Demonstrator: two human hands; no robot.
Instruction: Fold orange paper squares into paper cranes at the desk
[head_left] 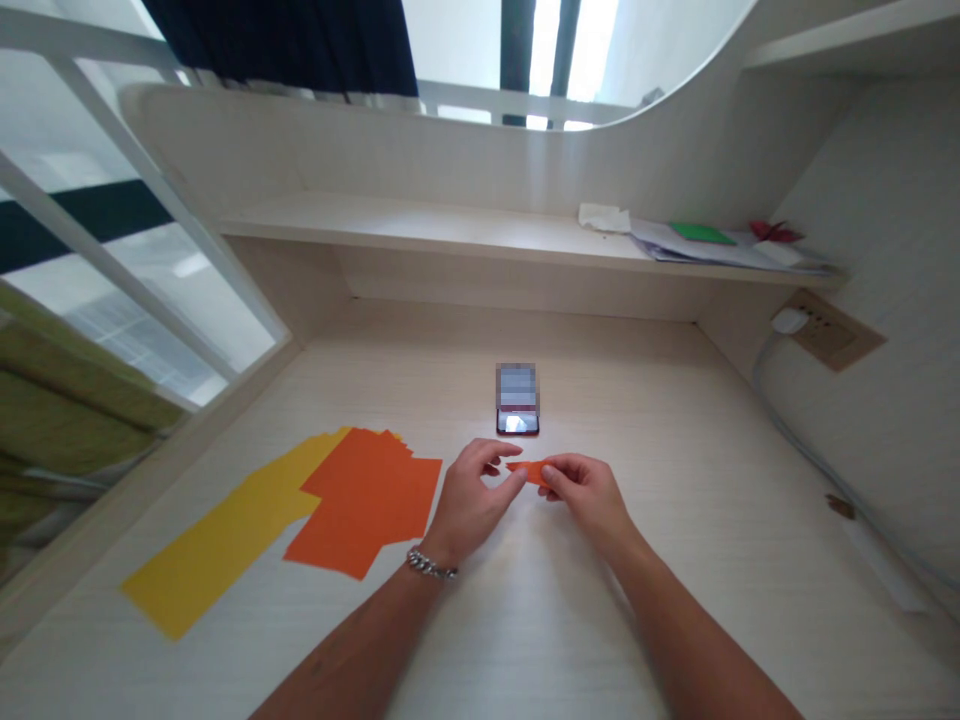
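A small folded piece of orange paper (pixel 530 470) is pinched between the thumb and fingers of my right hand (pixel 592 490). Its pointed end reaches left, into the gap between the thumb and forefinger of my left hand (pixel 474 495). Those left fingers are curved and apart; the thumb lies close to the paper, and I cannot tell whether it touches. A silver chain bracelet (pixel 431 565) circles my left wrist. Just beyond my hands a phone (pixel 517 420) lies on the desk, its screen lit and partly blurred out.
Left of my hands, overlapping orange sheets (pixel 375 505) partly cover a fanned row of yellow sheets (pixel 217 560) on the pale desk (pixel 510 640). A shelf (pixel 420 222) at the back holds papers (pixel 697 245). A cable (pixel 802 445) hangs from the wall socket (pixel 836 330) at right.
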